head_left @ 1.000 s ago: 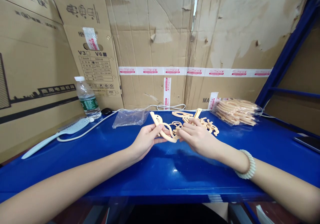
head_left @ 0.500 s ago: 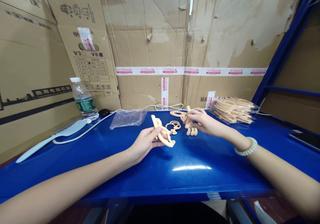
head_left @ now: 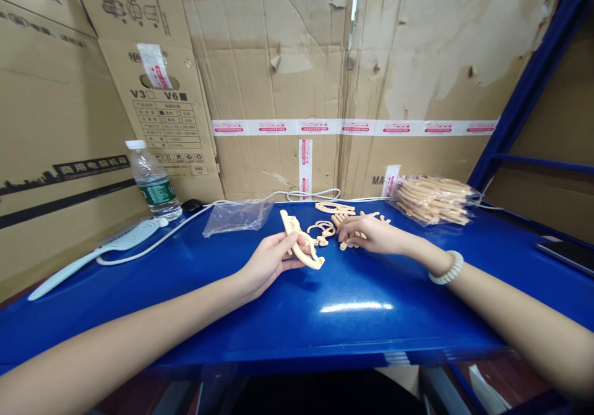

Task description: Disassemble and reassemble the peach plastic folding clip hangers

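Cream plastic pieces on a blue table — one held, more being picked.

Left hand [head_left: 268, 260] is pinched shut on a curved plastic piece [head_left: 301, 248], holding it up just above the table [head_left: 352, 316]. Right hand [head_left: 371, 234] rests on the loose pile [head_left: 335, 224] beside it, fingers curled on a few small pieces — how tight, I cannot tell. A weak pinch could let the curved piece drop, or the pile could get pushed and scatter.
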`<state>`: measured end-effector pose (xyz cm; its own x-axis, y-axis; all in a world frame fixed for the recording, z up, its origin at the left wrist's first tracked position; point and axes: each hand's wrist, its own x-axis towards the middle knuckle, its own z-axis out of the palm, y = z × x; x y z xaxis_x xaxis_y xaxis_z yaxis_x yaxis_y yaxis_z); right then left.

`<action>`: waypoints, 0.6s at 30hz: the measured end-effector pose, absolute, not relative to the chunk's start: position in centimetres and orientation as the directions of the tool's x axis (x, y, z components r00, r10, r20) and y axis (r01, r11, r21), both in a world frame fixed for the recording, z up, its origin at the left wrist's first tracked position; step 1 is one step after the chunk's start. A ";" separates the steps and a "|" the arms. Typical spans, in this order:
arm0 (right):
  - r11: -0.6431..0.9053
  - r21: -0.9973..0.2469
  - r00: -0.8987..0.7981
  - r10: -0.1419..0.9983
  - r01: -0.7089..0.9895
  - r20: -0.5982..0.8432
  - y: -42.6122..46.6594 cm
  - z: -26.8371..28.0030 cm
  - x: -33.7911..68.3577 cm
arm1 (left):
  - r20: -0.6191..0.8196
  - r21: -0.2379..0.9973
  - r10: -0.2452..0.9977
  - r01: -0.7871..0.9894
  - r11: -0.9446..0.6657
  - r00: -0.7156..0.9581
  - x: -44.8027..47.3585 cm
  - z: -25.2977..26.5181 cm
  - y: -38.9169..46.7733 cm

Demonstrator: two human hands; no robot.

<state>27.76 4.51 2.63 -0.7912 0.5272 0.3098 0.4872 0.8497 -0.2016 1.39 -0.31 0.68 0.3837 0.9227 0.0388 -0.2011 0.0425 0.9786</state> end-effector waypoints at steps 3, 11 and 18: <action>0.844 -0.182 -0.787 0.536 0.504 0.307 5.0 2.3 28.2 | 0.034 0.982 0.927 -0.187 0.040 0.375 1.4 0.6 -0.2; 0.891 -0.077 -0.697 0.402 0.448 0.594 0.9 2.7 24.7 | 0.135 0.987 0.931 -0.129 -0.096 0.339 1.6 0.3 -0.8; 0.902 0.315 -0.869 0.119 0.297 0.480 -1.6 2.1 22.4 | 0.235 0.971 0.916 -0.034 -0.237 0.325 1.7 0.3 -0.9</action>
